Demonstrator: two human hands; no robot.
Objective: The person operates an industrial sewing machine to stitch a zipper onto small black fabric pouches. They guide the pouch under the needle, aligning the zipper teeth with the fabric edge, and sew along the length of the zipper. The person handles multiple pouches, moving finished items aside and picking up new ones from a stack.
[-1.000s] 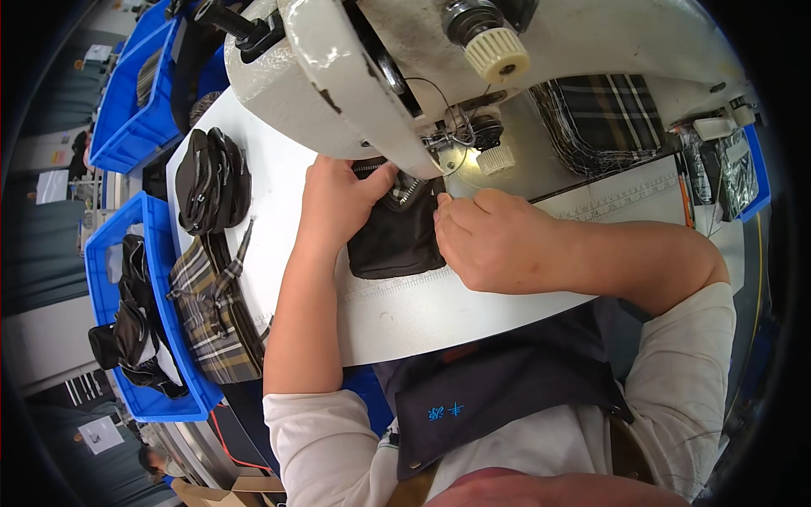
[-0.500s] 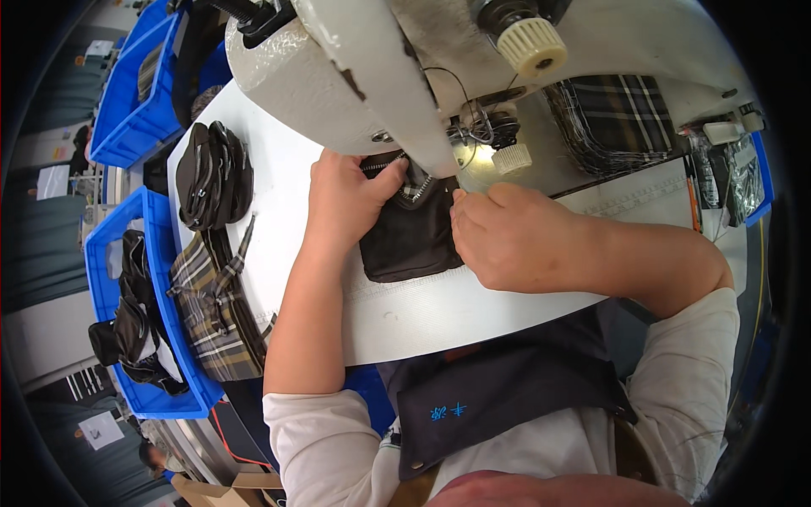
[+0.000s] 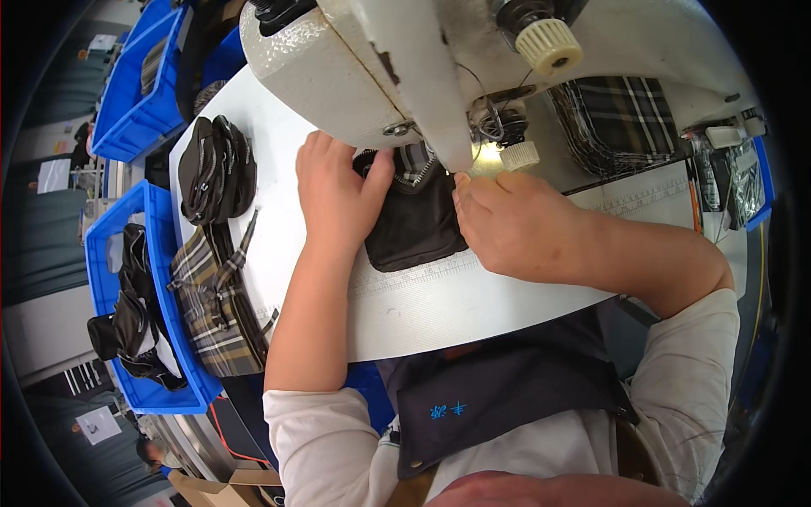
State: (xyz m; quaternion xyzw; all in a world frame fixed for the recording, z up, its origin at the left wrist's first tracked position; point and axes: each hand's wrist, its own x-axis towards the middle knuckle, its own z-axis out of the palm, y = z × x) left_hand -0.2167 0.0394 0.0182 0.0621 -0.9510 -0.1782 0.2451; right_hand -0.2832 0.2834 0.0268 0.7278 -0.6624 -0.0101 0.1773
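Observation:
Under the white sewing machine (image 3: 321,59) lies a dark brown fabric pouch (image 3: 410,228) with a zippered opening and plaid cloth showing at its top. My left hand (image 3: 334,194) is open at the pouch's left side, its fingers curved down beside it and the thumb at the pouch's upper edge. My right hand (image 3: 511,220) has curled fingers pinching the pouch's right edge, just below the lit needle area. The needle itself is hidden behind the machine's head.
The white table (image 3: 397,325) holds stacked dark pouches (image 3: 211,169), plaid pieces (image 3: 211,300) at left and plaid stacks (image 3: 612,122) at right. Blue bins (image 3: 186,372) stand leftward, another (image 3: 764,186) rightward with plastic packets. A person (image 3: 150,452) appears at lower left.
My left hand has shifted up and left, its fingers looser beside the pouch. My right hand and the pouch sit higher and slightly further right in the picture, as does the machine's head.

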